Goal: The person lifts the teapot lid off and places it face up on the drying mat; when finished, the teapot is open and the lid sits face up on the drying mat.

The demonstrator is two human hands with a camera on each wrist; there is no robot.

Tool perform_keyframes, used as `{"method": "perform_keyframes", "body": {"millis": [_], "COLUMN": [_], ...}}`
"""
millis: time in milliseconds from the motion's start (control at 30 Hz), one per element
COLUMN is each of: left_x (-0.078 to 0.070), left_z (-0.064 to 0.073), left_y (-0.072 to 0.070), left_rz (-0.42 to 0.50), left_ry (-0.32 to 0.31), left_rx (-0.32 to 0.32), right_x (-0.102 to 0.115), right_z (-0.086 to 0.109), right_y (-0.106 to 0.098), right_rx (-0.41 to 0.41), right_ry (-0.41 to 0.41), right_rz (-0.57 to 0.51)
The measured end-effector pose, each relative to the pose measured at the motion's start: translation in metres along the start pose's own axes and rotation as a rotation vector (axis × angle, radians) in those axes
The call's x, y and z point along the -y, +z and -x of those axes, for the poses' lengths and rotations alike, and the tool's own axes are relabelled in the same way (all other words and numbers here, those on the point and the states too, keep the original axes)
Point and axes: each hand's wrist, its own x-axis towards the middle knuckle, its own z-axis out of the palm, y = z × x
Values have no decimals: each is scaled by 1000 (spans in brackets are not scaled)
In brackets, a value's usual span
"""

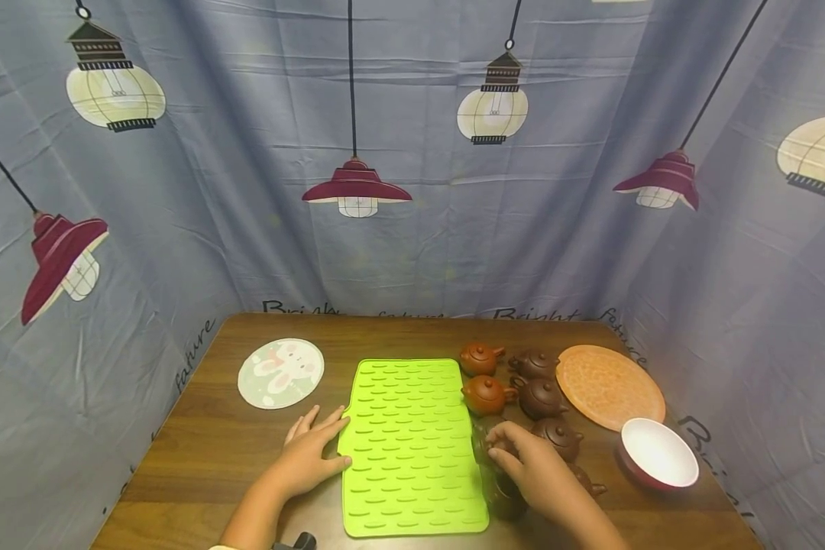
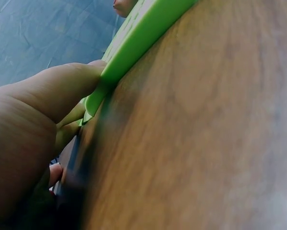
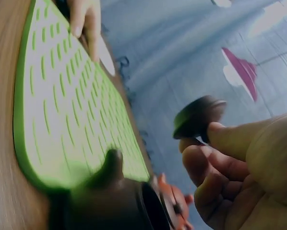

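Note:
My right hand [image 1: 539, 470] pinches a small dark teapot lid [image 3: 194, 117] between thumb and fingers, raised above the teapots. Under it in the right wrist view stands a dark teapot [image 3: 105, 206] with its round mouth uncovered. This pot is beside the right edge of a bright green ridged mat [image 1: 412, 451]. At the mat's left edge, my left hand [image 1: 309, 454] lies with fingers spread, and its thumb touches the rim in the left wrist view. Another dark teapot [image 1: 505, 496] sits nearer to me, partly hidden by my right hand.
Two orange-brown teapots [image 1: 488, 395] stand beyond the right hand. Several dark brown teapots [image 1: 541, 397] form a column to their right. Farther right are an orange round mat [image 1: 612, 386] and a white-lined bowl [image 1: 660, 452]. A rabbit-patterned round mat [image 1: 281, 373] lies at the left.

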Motion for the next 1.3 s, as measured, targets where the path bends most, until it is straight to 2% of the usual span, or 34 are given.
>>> {"method": "perform_keyframes", "body": {"millis": [300, 433, 533, 667, 900, 1133, 1300], "left_x": [-2, -2, -2, -1, 0, 0, 0], "left_z": [1, 1, 1, 1, 0, 0, 0], "left_y": [0, 0, 0, 1, 2, 2, 4], "left_rz": [2, -1, 1, -6, -15, -19, -21], "left_ry": [-7, -2, 0, -4, 12, 11, 3], "left_rx": [7, 2, -1, 0, -10, -14, -14], "right_x": [20, 28, 35, 41, 47, 51, 54], "right_z": [-19, -25, -29, -32, -42, -45, -47], "right_y": [24, 43, 60, 82, 112, 132, 138], "right_rx": [140, 185, 213, 254, 282, 298, 309], "right_ry": [43, 64, 86, 93, 85, 139, 153], "right_rz": [-393, -560, -639, -665, -623, -559, -517]}}
